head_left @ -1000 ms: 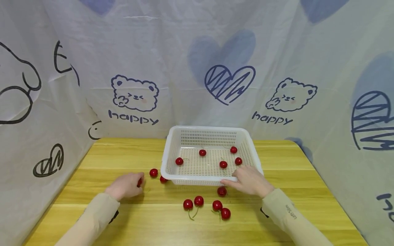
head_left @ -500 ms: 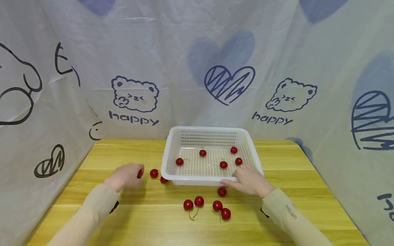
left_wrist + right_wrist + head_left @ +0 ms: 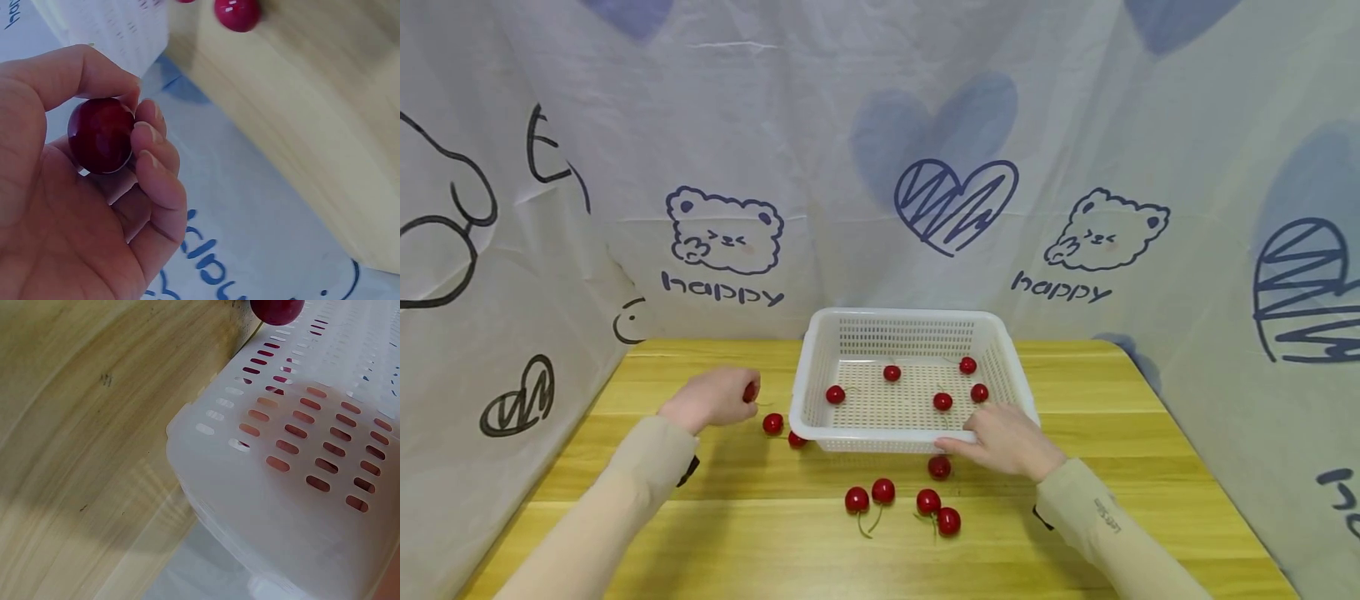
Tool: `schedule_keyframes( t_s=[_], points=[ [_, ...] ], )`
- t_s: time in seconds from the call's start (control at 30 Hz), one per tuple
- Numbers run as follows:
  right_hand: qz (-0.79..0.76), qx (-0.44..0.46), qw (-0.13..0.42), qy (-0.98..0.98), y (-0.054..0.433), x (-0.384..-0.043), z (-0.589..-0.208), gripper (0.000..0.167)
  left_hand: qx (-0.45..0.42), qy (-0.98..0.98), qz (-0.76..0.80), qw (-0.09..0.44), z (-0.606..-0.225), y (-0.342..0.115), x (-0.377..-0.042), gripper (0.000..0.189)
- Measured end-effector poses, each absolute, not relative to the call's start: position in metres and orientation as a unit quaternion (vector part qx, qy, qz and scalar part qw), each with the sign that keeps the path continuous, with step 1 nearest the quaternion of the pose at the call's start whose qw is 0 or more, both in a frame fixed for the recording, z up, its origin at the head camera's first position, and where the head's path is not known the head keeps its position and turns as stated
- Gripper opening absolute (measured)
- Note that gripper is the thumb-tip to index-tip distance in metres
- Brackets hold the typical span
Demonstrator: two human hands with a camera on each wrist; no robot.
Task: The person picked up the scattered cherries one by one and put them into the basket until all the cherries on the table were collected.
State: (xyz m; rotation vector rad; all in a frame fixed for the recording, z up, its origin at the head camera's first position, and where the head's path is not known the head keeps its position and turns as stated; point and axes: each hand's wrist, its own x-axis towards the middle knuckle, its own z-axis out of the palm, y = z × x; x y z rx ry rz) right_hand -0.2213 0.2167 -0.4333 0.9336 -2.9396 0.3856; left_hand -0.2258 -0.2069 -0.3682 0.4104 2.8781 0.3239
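My left hand (image 3: 715,395) pinches a dark red cherry (image 3: 101,135) between thumb and curled fingers, raised over the table left of the white plastic basket (image 3: 917,435). A thin stem trails from this cherry in the head view. My right hand (image 3: 1007,438) grips the basket's near rim toward its right end, thumb outside and fingers inside. In the right wrist view those fingers show through the slots of the basket wall (image 3: 250,487). Several cherries lie spread on the basket floor, among them one cherry (image 3: 835,394) at the left.
Two cherries lie by the basket's left front corner, one cherry (image 3: 772,423) farther out. Before the basket are a cherry (image 3: 939,467) near its wall, a stemmed pair of cherries (image 3: 857,500), and another pair (image 3: 949,522). A printed white cloth (image 3: 842,167) stands behind the wooden table (image 3: 775,550).
My left hand has risen off the table and moved slightly away from me, carrying the cherry. My right hand and the basket stay put.
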Motion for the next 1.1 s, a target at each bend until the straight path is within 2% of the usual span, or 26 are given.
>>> schedule_keyframes(
  t_s=[0.7, 1.1],
  points=[
    [0.126, 0.3, 0.018, -0.945, 0.217, -0.221, -0.432, 0.055, 0.194, 0.974, 0.099, 0.055, -0.324, -0.14, -0.267, 0.01],
    [0.13, 0.302, 0.02, -0.944, 0.217, -0.222, -0.434, 0.055, 0.24, 0.962, 0.126, 0.012, -0.33, -0.093, -0.286, 0.006]
  ],
)
